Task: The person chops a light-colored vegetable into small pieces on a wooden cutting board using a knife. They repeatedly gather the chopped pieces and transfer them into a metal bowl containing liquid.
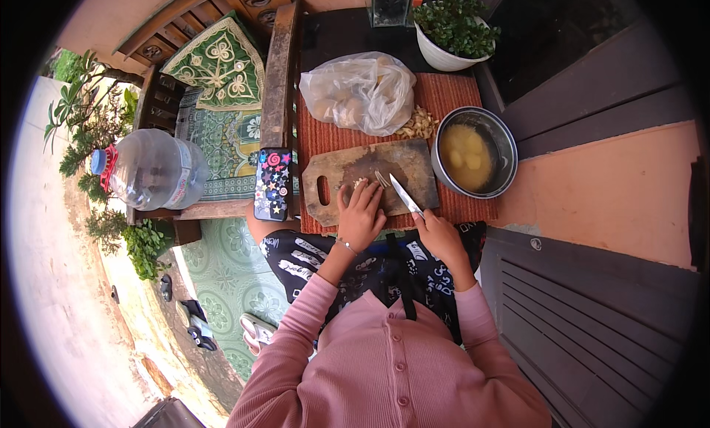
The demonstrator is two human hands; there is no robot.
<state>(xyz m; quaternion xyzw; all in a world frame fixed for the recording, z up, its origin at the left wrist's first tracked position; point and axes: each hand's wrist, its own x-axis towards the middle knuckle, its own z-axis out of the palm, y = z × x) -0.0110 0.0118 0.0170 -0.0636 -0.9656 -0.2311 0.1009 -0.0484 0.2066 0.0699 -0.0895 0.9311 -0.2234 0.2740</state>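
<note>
My right hand [436,234] grips the handle of a kitchen knife [406,195], its blade slanting over a worn wooden cutting board [360,159]. On the board's lower part lies my left hand [360,210], fingers spread over small pale pieces too covered to name. Thin slivers [382,179] lie between its fingertips and the blade. Right of the board, a metal pot [507,173] holds peeled, yellowish potato-like pieces [466,153] in cloudy liquid. Behind the board sit a clear plastic bag of round, brownish produce [360,92] and a small heap of peelings [420,124].
An orange-red woven mat [449,89] lies under the board. A white potted plant [449,53] and a glass container [391,6] stand at the back. At left, a phone [272,186] rests on the bench arm [279,78], near a large plastic bottle [155,170].
</note>
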